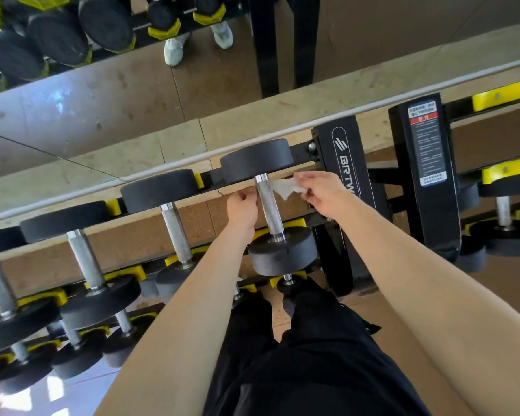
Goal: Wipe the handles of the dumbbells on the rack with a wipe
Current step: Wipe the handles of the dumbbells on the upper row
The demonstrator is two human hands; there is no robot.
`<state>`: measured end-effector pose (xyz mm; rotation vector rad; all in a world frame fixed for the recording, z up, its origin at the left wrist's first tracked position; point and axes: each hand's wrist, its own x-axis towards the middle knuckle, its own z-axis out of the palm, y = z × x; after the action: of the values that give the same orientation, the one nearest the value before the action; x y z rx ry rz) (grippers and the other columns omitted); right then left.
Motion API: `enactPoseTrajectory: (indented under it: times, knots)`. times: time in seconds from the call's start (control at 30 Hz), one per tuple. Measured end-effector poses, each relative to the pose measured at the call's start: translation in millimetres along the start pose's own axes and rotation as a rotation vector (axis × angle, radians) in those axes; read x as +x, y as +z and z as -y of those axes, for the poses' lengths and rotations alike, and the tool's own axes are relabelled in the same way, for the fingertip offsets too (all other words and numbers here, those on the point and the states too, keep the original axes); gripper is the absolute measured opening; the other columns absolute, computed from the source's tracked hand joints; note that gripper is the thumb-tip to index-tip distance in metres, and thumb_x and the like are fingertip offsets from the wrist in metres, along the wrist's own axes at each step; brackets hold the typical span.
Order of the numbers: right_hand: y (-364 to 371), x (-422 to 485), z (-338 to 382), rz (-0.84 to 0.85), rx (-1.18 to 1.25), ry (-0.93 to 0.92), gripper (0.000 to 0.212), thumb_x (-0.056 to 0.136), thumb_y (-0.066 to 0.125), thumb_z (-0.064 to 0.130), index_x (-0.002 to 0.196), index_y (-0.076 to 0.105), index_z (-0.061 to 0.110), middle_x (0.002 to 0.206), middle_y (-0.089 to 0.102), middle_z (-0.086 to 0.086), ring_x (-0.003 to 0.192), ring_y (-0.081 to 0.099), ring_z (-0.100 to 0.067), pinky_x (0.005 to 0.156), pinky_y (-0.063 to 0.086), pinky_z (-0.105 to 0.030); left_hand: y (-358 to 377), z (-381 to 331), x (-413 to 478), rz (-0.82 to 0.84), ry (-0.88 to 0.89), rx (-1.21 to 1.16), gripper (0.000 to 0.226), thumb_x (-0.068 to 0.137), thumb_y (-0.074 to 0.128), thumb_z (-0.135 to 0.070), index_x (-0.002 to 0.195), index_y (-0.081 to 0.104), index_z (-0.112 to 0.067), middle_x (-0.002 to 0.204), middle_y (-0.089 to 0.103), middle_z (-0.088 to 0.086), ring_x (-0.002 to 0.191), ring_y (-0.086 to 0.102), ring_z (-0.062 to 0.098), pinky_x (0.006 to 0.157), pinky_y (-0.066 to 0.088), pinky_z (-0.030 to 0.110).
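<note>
The rightmost dumbbell on the top tier of the rack has a knurled steel handle [267, 207] between two black round heads. A white wipe [286, 187] lies against the upper right side of that handle. My right hand [321, 193] pinches the wipe's right end. My left hand [242, 210] is at the handle's left side with its fingertips pinched together, where the wipe's other end passes out of sight behind the handle. Further dumbbell handles [176, 232] line up to the left.
The black rack upright [345, 163] with white lettering stands just right of my hands, and a second upright [425, 163] carries a warning label. Lower tiers hold smaller dumbbells in yellow cradles [132, 270]. A mirror [102, 94] behind the rack reflects shoes and dumbbells.
</note>
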<state>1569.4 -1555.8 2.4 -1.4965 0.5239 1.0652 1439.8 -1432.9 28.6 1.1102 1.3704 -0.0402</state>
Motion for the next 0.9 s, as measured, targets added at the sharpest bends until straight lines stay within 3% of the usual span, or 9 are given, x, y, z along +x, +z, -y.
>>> enactPoseTrajectory:
  times: [0.13,0.27,0.3,0.37,0.47,0.57,0.63,0.8,0.9]
  knots:
    - [18,-11,-18,0.086,-0.171,-0.006,0.018,0.088,0.071,0.003,0.105,0.073,0.009,0.108,0.071,-0.009,0.087,0.065,-0.018,0.076,0.058,-0.027,-29,11,-8,-0.004,0.009,0.048,0.009,0.103,0.055,-0.029,0.101,0.064,-0.026,0.108,0.064,-0.003,0.109,0.058,0.019,0.107,0.044,0.042]
    - [22,-15,-27,0.088,-0.326,-0.075,0.018,0.087,0.07,-0.001,0.085,0.075,0.016,0.095,0.074,-0.009,0.074,0.058,-0.018,0.067,0.051,-0.026,-46,35,-11,-0.032,-0.031,0.092,0.021,0.103,0.054,-0.031,0.118,0.063,-0.019,0.103,0.063,0.001,0.089,0.055,0.016,0.084,0.05,0.03]
    - [14,-15,-25,0.06,-0.339,-0.089,0.016,0.087,0.072,0.0,0.083,0.076,0.016,0.094,0.074,-0.008,0.075,0.058,-0.018,0.066,0.05,-0.025,-40,37,-9,-0.039,-0.025,0.115,0.02,0.103,0.055,-0.03,0.119,0.063,-0.02,0.103,0.063,0.001,0.088,0.056,0.015,0.083,0.05,0.03]
    - [-6,-11,-20,-0.002,-0.346,-0.107,0.013,0.087,0.075,0.004,0.081,0.076,0.016,0.095,0.074,-0.006,0.079,0.06,-0.017,0.063,0.049,-0.023,-23,36,-9,0.005,0.008,0.19,0.017,0.101,0.058,-0.027,0.115,0.066,-0.021,0.109,0.066,0.0,0.099,0.06,0.016,0.096,0.051,0.037]
    - [-23,-9,-24,-0.023,-0.455,-0.126,0.013,0.087,0.075,0.007,0.081,0.077,0.018,0.095,0.072,-0.006,0.08,0.062,-0.017,0.057,0.049,-0.019,-17,35,-11,0.054,0.065,0.354,0.013,0.101,0.058,-0.028,0.109,0.067,-0.022,0.116,0.067,0.001,0.11,0.06,0.019,0.104,0.048,0.041]
    - [-8,-14,-42,0.043,-0.683,-0.168,0.014,0.087,0.074,0.005,0.083,0.078,0.018,0.084,0.072,0.0,0.077,0.063,-0.015,0.066,0.051,-0.025,-47,44,-14,0.029,0.115,0.482,0.007,0.101,0.059,-0.028,0.1,0.065,-0.024,0.108,0.069,0.002,0.093,0.062,0.015,0.087,0.054,0.035]
    - [3,-21,-51,0.12,-0.854,-0.226,0.011,0.087,0.073,0.006,0.093,0.078,0.013,0.085,0.07,0.002,0.08,0.063,-0.014,0.074,0.05,-0.026,-69,49,-14,-0.003,0.145,0.586,0.012,0.101,0.058,-0.027,0.103,0.067,-0.018,0.104,0.069,0.002,0.087,0.062,0.013,0.074,0.049,0.028]
    - [-13,-31,-40,0.151,-1.161,-0.271,0.015,0.089,0.07,0.005,0.1,0.078,0.012,0.096,0.069,0.001,0.091,0.064,-0.015,0.086,0.052,-0.029,-53,43,-14,0.065,0.271,0.93,0.015,0.102,0.057,-0.032,0.093,0.059,-0.02,0.085,0.06,-0.006,0.077,0.057,0.008,0.068,0.044,0.027]
    - [-32,-30,-29,0.131,-1.24,-0.223,0.015,0.089,0.07,0.006,0.094,0.079,0.016,0.101,0.073,-0.004,0.095,0.067,-0.02,0.084,0.053,-0.029,-29,48,-15,0.157,0.267,1.053,0.012,0.098,0.062,-0.03,0.094,0.064,-0.019,0.093,0.068,-0.001,0.081,0.063,0.011,0.076,0.056,0.033]
